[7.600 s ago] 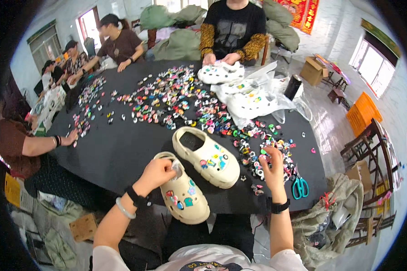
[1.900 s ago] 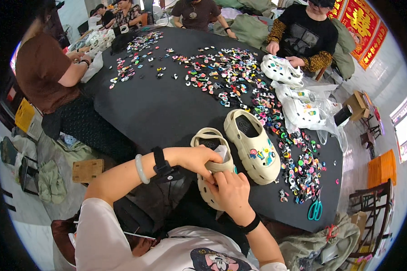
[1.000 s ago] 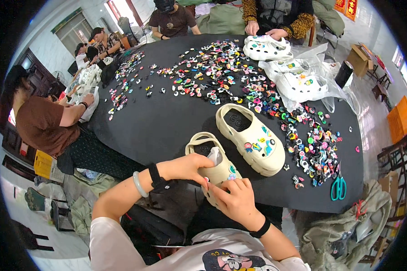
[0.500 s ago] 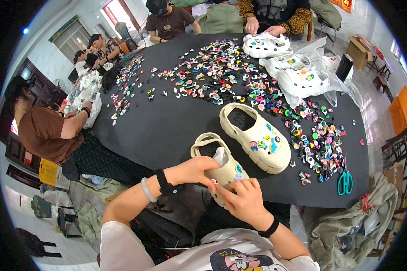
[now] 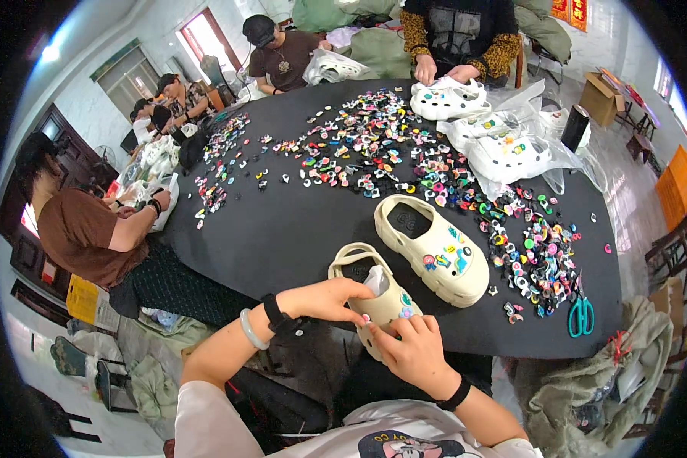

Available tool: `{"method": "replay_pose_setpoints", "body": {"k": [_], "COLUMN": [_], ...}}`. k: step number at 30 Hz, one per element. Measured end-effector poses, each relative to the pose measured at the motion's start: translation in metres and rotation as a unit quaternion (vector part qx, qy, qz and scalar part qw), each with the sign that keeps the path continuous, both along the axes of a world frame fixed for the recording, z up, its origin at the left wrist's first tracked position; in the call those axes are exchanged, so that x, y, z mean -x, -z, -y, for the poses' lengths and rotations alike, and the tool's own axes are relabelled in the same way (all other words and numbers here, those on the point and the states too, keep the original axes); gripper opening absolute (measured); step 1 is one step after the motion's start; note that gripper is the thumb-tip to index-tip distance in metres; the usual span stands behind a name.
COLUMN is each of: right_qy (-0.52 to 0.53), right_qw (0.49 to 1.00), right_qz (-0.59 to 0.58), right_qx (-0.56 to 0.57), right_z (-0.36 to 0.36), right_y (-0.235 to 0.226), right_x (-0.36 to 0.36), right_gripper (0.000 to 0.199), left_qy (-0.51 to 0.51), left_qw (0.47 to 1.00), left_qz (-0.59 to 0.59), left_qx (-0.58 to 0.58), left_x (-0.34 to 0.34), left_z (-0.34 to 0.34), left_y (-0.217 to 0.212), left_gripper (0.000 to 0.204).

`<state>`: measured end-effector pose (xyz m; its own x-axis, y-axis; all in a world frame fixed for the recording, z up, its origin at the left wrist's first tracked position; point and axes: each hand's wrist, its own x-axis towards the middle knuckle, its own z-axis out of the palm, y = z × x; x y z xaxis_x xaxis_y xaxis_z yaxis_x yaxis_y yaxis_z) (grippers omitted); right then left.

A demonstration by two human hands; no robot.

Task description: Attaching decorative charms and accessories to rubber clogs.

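A cream clog (image 5: 361, 263) with a strap at the heel is held at the table's near edge. Colourful charms (image 5: 406, 304) sit on its upper, and white paper or lining (image 5: 375, 280) shows inside. My left hand (image 5: 330, 300) is closed round the clog's left side, its thumb by a small red-and-white charm (image 5: 366, 319). On the front and right of that clog, my right hand (image 5: 414, 347) is closed with curled fingers, its thumb near the same charm. The toe is partly hidden by my hands. A matching clog (image 5: 433, 252) with several charms lies just beyond on the table.
Loose charms (image 5: 359, 145) are spread over the black table (image 5: 282, 221), with another heap (image 5: 534, 256) at right. Teal-handled scissors (image 5: 581, 315) lie near the right edge. White clogs (image 5: 507, 156) in clear plastic and a black cylinder (image 5: 576, 127) stand far right. Other people work around the table.
The view has tilted slightly, so the table sits lower. My hands keep nearly the same hold on the clog. A plastic-wrapped white clog now shows by the person at the far side.
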<state>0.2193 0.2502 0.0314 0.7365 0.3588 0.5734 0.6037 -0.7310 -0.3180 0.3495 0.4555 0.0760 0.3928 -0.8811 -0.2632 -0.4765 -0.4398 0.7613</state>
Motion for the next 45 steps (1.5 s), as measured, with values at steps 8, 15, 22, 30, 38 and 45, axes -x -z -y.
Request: {"method": "replay_pose_setpoints", "body": {"k": [8,15,22,30,38,45], "right_qy": [-0.056,-0.067,-0.067,-0.033,-0.060,-0.054], "right_qw": [0.988,0.980,0.981,0.977,0.978,0.981], "right_qz": [0.018,0.008,0.003,-0.020,0.000,0.001], "right_qx": [-0.146,-0.188,-0.182,-0.211,-0.198,-0.188], "right_z": [0.017,0.015,0.014,0.009,0.015,0.014], "right_y": [0.027,0.026,0.020,0.009,0.004,0.001], "right_x": [0.004,-0.004,-0.004,-0.001,0.002,0.006], "right_gripper": [0.037,0.030,0.024,0.014,0.016,0.017], "left_qy": [-0.075,-0.131,-0.078,-0.058,-0.016,-0.037], "left_qw": [0.994,0.986,0.993,0.988,0.989,0.993], "left_qz": [-0.060,-0.105,-0.090,-0.104,0.137,0.100], "left_qx": [-0.047,0.010,0.029,0.094,0.062,0.047], "left_x": [0.002,0.003,-0.001,0.001,0.019,0.020], "left_z": [0.012,0.006,0.007,0.004,0.001,0.003], "left_y": [-0.007,0.006,0.010,0.014,0.017,0.011], "left_gripper": [0.036,0.037,0.035,0.029,0.044,0.040]}}
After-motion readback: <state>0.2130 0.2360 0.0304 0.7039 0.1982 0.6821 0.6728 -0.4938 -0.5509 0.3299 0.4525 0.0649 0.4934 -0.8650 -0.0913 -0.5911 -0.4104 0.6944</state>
